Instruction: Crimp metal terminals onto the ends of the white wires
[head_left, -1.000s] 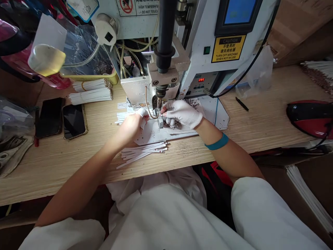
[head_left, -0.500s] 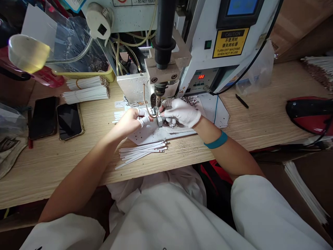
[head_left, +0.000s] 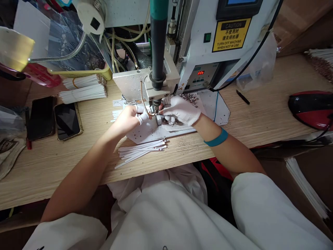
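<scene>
My left hand (head_left: 132, 116), with white covers on some fingers, is closed in a pinch just left of the machine's head (head_left: 157, 100). On the other side, my right hand (head_left: 182, 111) wears a white glove with bare fingertips, pinched together under the same head. What either hand holds is too small and hidden to make out. A bent copper tube (head_left: 142, 95) curves down between the hands. Below the fingertips sits a small metal block (head_left: 158, 120) on the white base plate (head_left: 139, 133). Thin white strips (head_left: 140, 150) lie in a loose pile in front of the plate.
Small scraps (head_left: 191, 99) lie behind my right hand. Bundled white strips (head_left: 83, 95) and two phones (head_left: 68, 121) are at left, below a lamp (head_left: 15, 48). The machine's control box (head_left: 201, 78) stands behind; a black pen (head_left: 242, 97) and a red-black object (head_left: 310, 111) lie right.
The machine's head has come down between my fingertips, and its red display shows a different number. My hands stay nearly in place; the camera view has shifted slightly.
</scene>
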Demonstrator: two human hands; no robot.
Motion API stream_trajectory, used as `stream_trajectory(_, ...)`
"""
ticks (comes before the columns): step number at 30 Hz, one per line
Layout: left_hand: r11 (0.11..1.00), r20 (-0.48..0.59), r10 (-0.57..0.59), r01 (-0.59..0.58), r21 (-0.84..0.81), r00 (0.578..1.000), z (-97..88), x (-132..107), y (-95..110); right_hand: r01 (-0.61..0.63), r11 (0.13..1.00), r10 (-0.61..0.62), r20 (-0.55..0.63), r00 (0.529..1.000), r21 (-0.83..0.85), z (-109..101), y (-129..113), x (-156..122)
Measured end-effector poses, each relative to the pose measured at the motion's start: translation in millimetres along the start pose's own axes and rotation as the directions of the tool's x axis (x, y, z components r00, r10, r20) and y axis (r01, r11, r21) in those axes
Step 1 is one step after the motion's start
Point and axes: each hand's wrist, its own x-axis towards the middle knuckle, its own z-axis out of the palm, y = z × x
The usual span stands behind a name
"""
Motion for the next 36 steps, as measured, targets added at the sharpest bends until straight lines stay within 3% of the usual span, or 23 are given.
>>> stream_trajectory(12,0.999,-0.003,-0.049,0.049,-0.007,0.999,-0.3,0.5,1.7,-0.027,0.999,0.027,0.009,1.0,0.028,1.7,-1.3,-0.5)
stream_trajectory(16,1.0,0.025,-0.014,0.014,-0.004,1.0,-7.3,-5.8,5.8,-0.062,0.998,0.062,0.012,0.998,0.004,-12.1,-16.2,-10.3)
stream_trajectory(19,0.993,0.105,0.054,-0.064,0.099,0.993,-6.1,-23.4,9.8,-0.135,0.984,0.145,0.08,0.986,-0.119,-24.9,-27.4,-21.3)
stream_trajectory(21,0.968,0.199,0.091,-0.134,0.212,0.976,2.3,-39.7,10.8,-0.174,0.958,0.22,0.197,0.955,-0.226,-27.5,-28.9,-24.8)
stream_trajectory(23,0.924,0.266,0.115,-0.201,0.325,0.957,13.6,-55.1,9.7,-0.181,0.949,0.24,0.222,0.945,-0.257,-25.4,-25.8,-23.9)
stream_trajectory(26,0.853,0.238,0.189,-0.279,0.442,0.953,22.5,-66.3,4.2,-0.104,0.973,0.111,0.019,0.994,-0.208,-22.1,-19.1,-18.0)
stream_trajectory(29,0.774,0.08,0.258,-0.256,0.579,0.963,14.1,-57.3,-3.7,0.001,0.94,-0.053,-0.144,0.988,-0.34,-25.1,-15.2,-14.0)
stream_trajectory(33,0.64,-0.047,0.312,-0.173,0.749,0.949,-2.9,-28.5,-14.2,0.082,0.753,-0.206,-0.116,0.972,-0.653,-27.8,-12.7,-13.0)
stream_trajectory(36,0.608,-0.072,0.351,-0.168,0.776,0.934,-3.5,-12.3,-19.5,0.148,0.653,-0.234,-0.012,0.972,-0.743,-25.5,-9.3,-12.1)
